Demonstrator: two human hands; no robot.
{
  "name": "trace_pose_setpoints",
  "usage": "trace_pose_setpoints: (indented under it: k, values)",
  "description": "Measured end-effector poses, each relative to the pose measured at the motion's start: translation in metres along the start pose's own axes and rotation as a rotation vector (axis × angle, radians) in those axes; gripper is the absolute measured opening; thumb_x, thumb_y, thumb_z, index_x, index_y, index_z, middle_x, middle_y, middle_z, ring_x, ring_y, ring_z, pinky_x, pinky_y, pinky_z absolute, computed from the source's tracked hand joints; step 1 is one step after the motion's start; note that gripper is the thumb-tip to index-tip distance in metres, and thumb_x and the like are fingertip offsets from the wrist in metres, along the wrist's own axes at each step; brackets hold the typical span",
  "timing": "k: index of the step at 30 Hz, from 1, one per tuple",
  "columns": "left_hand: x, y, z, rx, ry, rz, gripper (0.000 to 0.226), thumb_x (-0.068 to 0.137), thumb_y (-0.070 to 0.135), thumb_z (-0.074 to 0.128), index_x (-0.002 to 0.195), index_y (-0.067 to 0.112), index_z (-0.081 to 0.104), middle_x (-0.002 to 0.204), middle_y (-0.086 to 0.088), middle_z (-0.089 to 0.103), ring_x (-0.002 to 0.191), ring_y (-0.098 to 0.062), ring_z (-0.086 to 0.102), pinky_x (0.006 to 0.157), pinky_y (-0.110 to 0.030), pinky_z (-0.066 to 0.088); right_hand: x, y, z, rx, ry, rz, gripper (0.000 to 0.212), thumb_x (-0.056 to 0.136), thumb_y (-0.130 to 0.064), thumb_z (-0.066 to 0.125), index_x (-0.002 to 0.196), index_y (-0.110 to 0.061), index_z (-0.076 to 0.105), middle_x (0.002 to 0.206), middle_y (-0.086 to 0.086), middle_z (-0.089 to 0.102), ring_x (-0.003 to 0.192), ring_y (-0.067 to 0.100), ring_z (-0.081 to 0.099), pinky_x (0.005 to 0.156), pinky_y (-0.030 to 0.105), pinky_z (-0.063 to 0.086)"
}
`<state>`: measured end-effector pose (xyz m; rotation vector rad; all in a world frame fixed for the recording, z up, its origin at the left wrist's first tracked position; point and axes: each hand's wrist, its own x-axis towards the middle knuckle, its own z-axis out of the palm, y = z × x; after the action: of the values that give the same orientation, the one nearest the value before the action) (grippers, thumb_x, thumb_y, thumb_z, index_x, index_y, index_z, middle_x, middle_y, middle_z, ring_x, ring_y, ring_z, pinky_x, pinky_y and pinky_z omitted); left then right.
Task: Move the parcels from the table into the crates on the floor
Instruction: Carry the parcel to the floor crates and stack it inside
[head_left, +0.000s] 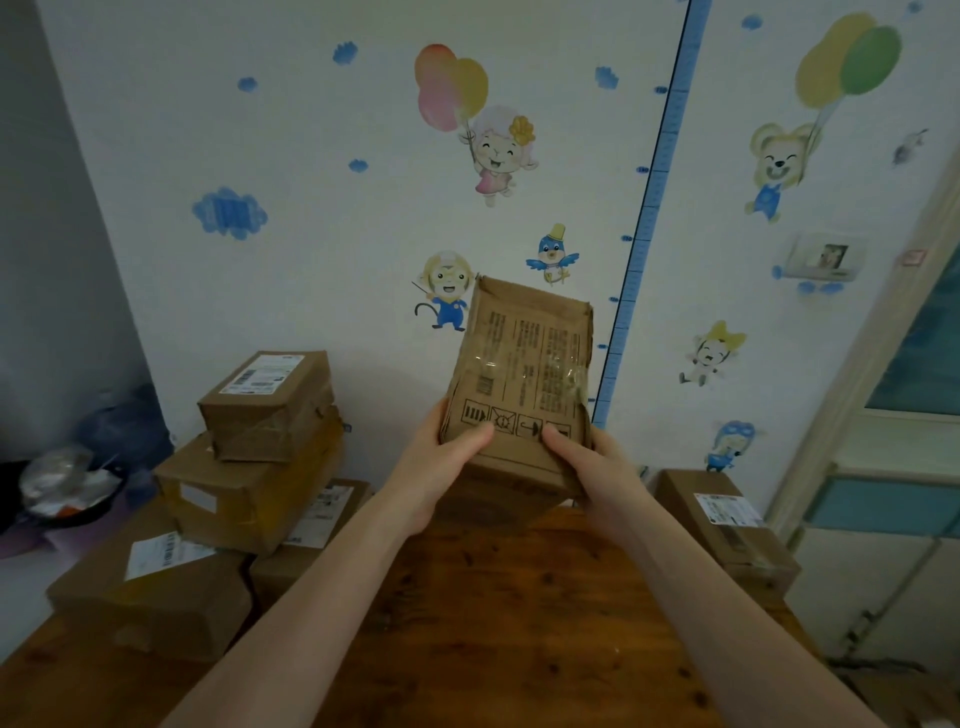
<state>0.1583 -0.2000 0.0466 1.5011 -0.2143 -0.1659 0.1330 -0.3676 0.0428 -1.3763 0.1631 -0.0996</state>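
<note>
A crumpled brown cardboard parcel with printed handling symbols and clear tape (519, 374) is held upright above the far part of the brown wooden table (519, 623), clear of its surface and in front of the white wall with cartoon stickers (311, 156). It is gripped at its lower end only. The left hand (441, 467) is wrapped round the lower left corner with the thumb laid across the printed face, and the right hand (592, 467) is wrapped round the lower right corner in the same manner. The fingers behind the parcel are hidden.

Other parcels are noted on the table: an uneven stack of brown cardboard boxes with white labels (249, 467) at the left, and a single long brown cardboard box with a white label (727, 525) at the right edge. The crates are not in view.

The task is judged to be at an early stage, with one parcel lifted and several not yet moved.

Risks are recorded as follows:
- The parcel is held low, so its upper part could tip away if it is swung quickly.
- Its top edge appears ragged and may be open, so contents could be lost if it is tilted.
- A turn to the left could catch the stack, whose upper boxes sit askew.
- The box at the right lies close to the table edge and could be knocked off by an elbow.
- As the crates are out of sight, a blind release could miss them
</note>
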Motion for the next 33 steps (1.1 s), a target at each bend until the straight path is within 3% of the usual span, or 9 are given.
trace_pose_setpoints:
  k: [4, 8, 13, 19, 22, 26, 29, 33]
  values:
    - [0.001, -0.002, 0.002, -0.021, 0.083, 0.008, 0.047, 0.087, 0.013, 0.064, 0.130, 0.023, 0.049, 0.116, 0.002, 0.061, 0.111, -0.017, 0.055, 0.101, -0.047, 0.044, 0.001, 0.001, 0.002, -0.043, 0.031, -0.027, 0.028, 0.088, -0.015, 0.063, 0.113, -0.018, 0.052, 0.103, 0.001, 0.063, 0.090, 0.015, 0.063, 0.064, 0.025, 0.053]
    - [-0.002, 0.001, -0.004, 0.039, 0.032, 0.031, 0.040, 0.086, 0.009, 0.064, 0.121, 0.027, 0.053, 0.109, 0.007, 0.062, 0.106, -0.012, 0.057, 0.098, -0.039, 0.045, 0.002, -0.001, 0.000, -0.036, 0.029, 0.005, 0.039, 0.084, -0.024, 0.069, 0.118, -0.013, 0.054, 0.110, 0.006, 0.064, 0.100, 0.022, 0.062, 0.077, 0.035, 0.055]
    - [0.001, 0.004, -0.005, 0.099, -0.012, -0.044, 0.047, 0.087, 0.029, 0.064, 0.130, 0.022, 0.049, 0.114, 0.004, 0.060, 0.110, -0.017, 0.054, 0.101, -0.043, 0.042, 0.004, 0.000, -0.001, -0.118, 0.080, -0.055, 0.030, 0.085, -0.020, 0.068, 0.112, -0.013, 0.058, 0.101, 0.003, 0.068, 0.091, 0.016, 0.064, 0.067, 0.026, 0.053]
    - [-0.002, -0.008, 0.005, 0.061, 0.097, 0.008, 0.030, 0.091, 0.011, 0.059, 0.121, 0.017, 0.058, 0.109, 0.001, 0.065, 0.108, -0.018, 0.058, 0.103, -0.043, 0.044, 0.005, 0.005, 0.003, -0.137, 0.108, -0.118, 0.021, 0.084, -0.017, 0.069, 0.102, -0.019, 0.058, 0.098, -0.003, 0.065, 0.090, 0.010, 0.061, 0.068, 0.021, 0.049]
    - [0.000, -0.008, 0.005, 0.068, 0.102, 0.007, 0.028, 0.091, 0.012, 0.060, 0.119, 0.017, 0.058, 0.109, 0.001, 0.064, 0.105, -0.016, 0.058, 0.095, -0.036, 0.048, 0.005, 0.009, 0.004, -0.175, 0.160, -0.158, 0.024, 0.084, -0.017, 0.069, 0.106, -0.015, 0.059, 0.096, -0.003, 0.065, 0.090, 0.010, 0.061, 0.065, 0.019, 0.048]
    - [0.005, -0.003, -0.001, 0.074, 0.068, -0.005, 0.030, 0.089, 0.024, 0.063, 0.118, 0.021, 0.058, 0.107, 0.005, 0.063, 0.100, -0.011, 0.057, 0.087, -0.029, 0.047, 0.005, 0.003, -0.001, -0.126, 0.077, -0.089, 0.034, 0.080, -0.022, 0.073, 0.109, -0.017, 0.055, 0.100, -0.002, 0.064, 0.089, 0.011, 0.061, 0.063, 0.021, 0.049]
    - [0.005, -0.008, 0.002, 0.097, 0.138, 0.009, 0.025, 0.090, 0.011, 0.062, 0.114, 0.013, 0.062, 0.093, 0.006, 0.063, 0.084, -0.005, 0.058, 0.066, -0.018, 0.046, 0.006, 0.007, 0.002, -0.236, 0.065, -0.120, 0.032, 0.079, -0.015, 0.075, 0.100, -0.022, 0.053, 0.100, -0.004, 0.062, 0.091, 0.011, 0.059, 0.067, 0.020, 0.049]
    - [0.003, -0.015, 0.001, 0.127, 0.154, 0.009, 0.026, 0.088, 0.011, 0.064, 0.113, 0.013, 0.057, 0.099, 0.003, 0.061, 0.084, -0.003, 0.055, 0.064, -0.017, 0.044, 0.006, 0.011, 0.001, -0.289, 0.068, -0.187, 0.034, 0.076, -0.012, 0.076, 0.103, -0.020, 0.056, 0.097, -0.008, 0.063, 0.094, 0.008, 0.060, 0.069, 0.017, 0.048]
